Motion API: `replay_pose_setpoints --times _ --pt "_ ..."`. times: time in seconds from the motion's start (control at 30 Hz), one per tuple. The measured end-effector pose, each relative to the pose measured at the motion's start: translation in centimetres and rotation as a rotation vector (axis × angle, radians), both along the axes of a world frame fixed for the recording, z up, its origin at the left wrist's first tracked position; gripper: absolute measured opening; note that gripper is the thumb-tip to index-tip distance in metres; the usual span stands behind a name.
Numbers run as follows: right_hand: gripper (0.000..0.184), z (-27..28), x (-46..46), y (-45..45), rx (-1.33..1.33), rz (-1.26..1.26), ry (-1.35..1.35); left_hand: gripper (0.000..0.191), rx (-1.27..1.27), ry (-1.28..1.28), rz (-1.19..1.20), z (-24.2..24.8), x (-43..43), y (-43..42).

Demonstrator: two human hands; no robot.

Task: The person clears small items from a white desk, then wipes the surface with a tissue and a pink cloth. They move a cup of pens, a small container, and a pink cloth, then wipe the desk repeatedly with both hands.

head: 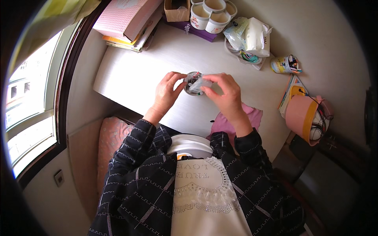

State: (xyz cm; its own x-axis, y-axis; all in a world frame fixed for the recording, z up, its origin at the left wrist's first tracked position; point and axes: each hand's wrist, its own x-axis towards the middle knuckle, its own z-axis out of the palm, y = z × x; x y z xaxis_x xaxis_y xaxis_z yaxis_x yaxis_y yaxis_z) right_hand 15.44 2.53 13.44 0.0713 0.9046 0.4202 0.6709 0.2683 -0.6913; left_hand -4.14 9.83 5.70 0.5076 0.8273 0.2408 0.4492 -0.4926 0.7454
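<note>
A small round container [187, 89] with several small items inside stands on the white desk [141, 70] in front of me. The fingertips of my left hand [167, 90] are at its left rim, with thumb and index finger apart; whether they grip the rim is hard to tell. Between the thumb and fingers of my right hand [226, 90] is a small clear plastic bag [198, 85], held over the container's right side. The bag hides part of the contents, among which dark, red and white bits show.
A pink cloth [252, 115] lies by my right forearm. Along the back are a pink box [127, 17] on books, a cup-shaped organizer [211, 16] and a tissue pack [257, 37]. A pen cup [280, 65] and a pink bin [299, 115] with cables stand right.
</note>
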Motion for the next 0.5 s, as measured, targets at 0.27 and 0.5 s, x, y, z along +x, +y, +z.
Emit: replay_pose_setpoints --times 0.27,0.5 --pt "0.037 -3.6 -1.5 -1.9 0.011 0.054 -0.177 0.026 -0.048 -0.035 -0.01 0.1 0.5 -0.1" --pt "0.047 -3.7 0.3 -2.7 -0.048 -0.061 -0.142 0.04 -0.018 -0.011 0.006 0.9 0.8 -0.8"
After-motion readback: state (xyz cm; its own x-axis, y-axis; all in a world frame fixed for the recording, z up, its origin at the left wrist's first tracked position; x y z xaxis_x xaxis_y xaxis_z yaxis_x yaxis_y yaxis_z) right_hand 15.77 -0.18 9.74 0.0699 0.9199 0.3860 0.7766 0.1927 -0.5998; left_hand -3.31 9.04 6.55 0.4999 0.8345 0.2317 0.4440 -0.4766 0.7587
